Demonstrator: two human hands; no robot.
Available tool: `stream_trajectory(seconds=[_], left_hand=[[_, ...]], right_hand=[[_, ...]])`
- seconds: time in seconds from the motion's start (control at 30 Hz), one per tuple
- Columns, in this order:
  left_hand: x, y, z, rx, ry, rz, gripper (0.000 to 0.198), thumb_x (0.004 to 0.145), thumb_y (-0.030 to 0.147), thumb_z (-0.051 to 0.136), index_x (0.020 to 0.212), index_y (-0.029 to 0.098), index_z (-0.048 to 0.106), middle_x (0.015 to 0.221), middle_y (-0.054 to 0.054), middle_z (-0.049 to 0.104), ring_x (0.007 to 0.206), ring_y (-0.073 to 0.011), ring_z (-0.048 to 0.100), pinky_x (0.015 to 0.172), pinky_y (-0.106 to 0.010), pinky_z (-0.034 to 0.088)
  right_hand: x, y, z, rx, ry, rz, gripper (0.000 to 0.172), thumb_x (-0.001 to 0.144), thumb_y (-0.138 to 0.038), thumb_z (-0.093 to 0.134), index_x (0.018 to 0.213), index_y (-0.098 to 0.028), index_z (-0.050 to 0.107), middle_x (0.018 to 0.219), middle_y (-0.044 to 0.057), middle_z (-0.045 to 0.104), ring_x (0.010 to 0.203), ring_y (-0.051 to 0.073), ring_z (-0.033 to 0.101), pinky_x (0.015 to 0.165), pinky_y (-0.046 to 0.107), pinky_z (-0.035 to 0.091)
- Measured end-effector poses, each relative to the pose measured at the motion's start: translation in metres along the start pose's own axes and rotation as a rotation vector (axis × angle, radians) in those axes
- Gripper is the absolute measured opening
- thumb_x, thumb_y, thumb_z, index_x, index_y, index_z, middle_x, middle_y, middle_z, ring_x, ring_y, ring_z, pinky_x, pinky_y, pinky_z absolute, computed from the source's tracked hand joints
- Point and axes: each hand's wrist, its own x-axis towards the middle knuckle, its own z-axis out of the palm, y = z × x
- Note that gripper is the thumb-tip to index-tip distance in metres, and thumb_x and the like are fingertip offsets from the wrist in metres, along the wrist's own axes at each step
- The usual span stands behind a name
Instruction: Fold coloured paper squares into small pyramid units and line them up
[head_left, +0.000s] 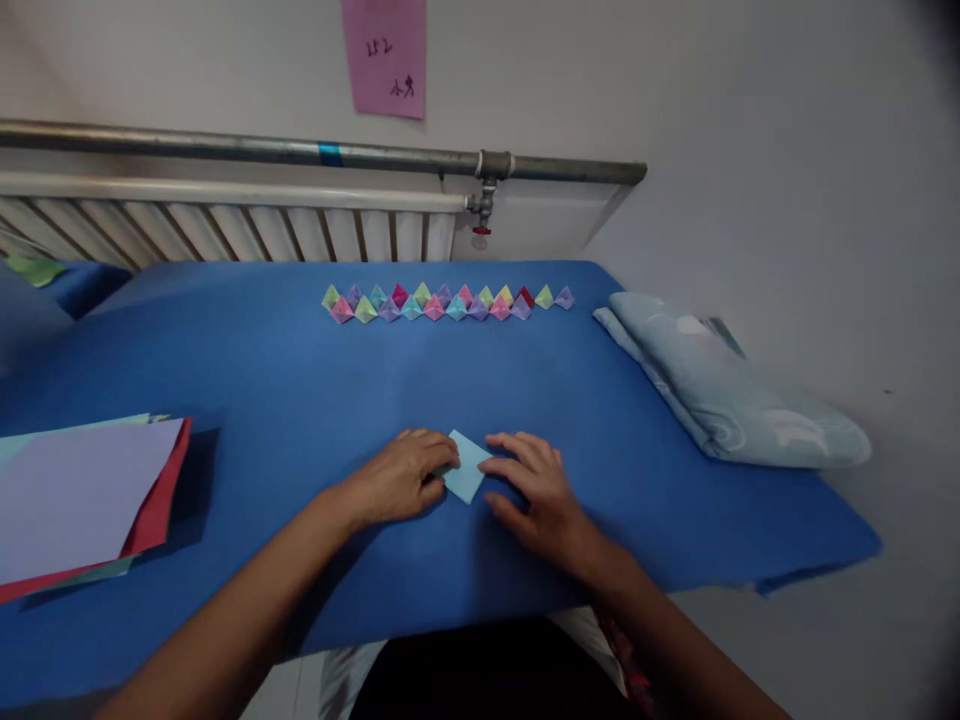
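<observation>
A small folded piece of light blue paper [466, 470] lies on the blue table cover, its corners turned toward me and away. My left hand [409, 475] has its fingers curled over the left edge of the paper, with the thumb close below them, and it grips the paper there. On the other side, my right hand [536, 492] has its fingers apart, and one fingertip touches the right corner. The fingers of my left hand hide part of the paper's left side.
Folded paper pieces [434, 308] in several colours stand in two rows at the back. Coloured sheets [82, 490] are stacked at left. A folded light blue blanket [720, 385] lies at right. Behind the blue surface [262, 370] are a radiator [341, 235] and a pipe [405, 157].
</observation>
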Motion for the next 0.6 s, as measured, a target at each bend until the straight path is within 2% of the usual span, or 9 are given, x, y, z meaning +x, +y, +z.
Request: stream_trajectory(seconds=[0.1,0.27,0.37,0.6], left_hand=[[0.0,-0.005,-0.003,-0.058,-0.007,0.002,0.033,0.077,0.02,0.059,0.11,0.02,0.057,0.115,-0.007,0.062,0.106,-0.0228,0.056,0.095,-0.039,0.04],[-0.002,-0.011,0.003,-0.089,0.027,-0.028,0.026,0.082,0.028,0.06,0.107,0.022,0.058,0.116,-0.007,0.063,0.106,-0.0225,0.057,0.095,-0.04,0.039],[-0.002,-0.013,0.005,-0.104,0.046,-0.006,0.02,0.087,0.03,0.056,0.104,0.021,0.059,0.113,-0.007,0.064,0.104,-0.0208,0.059,0.093,-0.039,0.04],[-0.002,-0.013,0.004,-0.09,0.073,-0.004,0.015,0.089,0.029,0.054,0.098,0.022,0.063,0.112,-0.006,0.066,0.103,-0.0204,0.06,0.091,-0.037,0.041]], right_hand=[[0.002,-0.002,0.0,0.052,-0.07,-0.009,0.031,0.078,-0.023,0.066,0.11,-0.022,0.064,0.124,0.009,0.06,0.116,0.028,0.048,0.094,0.045,0.035],[0.01,0.0,0.003,0.113,-0.094,0.035,0.025,0.082,-0.025,0.063,0.107,-0.024,0.065,0.113,0.008,0.067,0.107,0.025,0.056,0.093,0.044,0.036],[0.012,0.003,0.002,0.145,-0.096,0.022,0.022,0.084,-0.024,0.061,0.105,-0.025,0.066,0.111,0.007,0.067,0.105,0.024,0.057,0.092,0.043,0.036],[0.011,0.002,0.002,0.113,-0.118,0.006,0.028,0.08,-0.023,0.063,0.107,-0.026,0.065,0.117,0.006,0.064,0.107,0.024,0.055,0.091,0.043,0.036]])
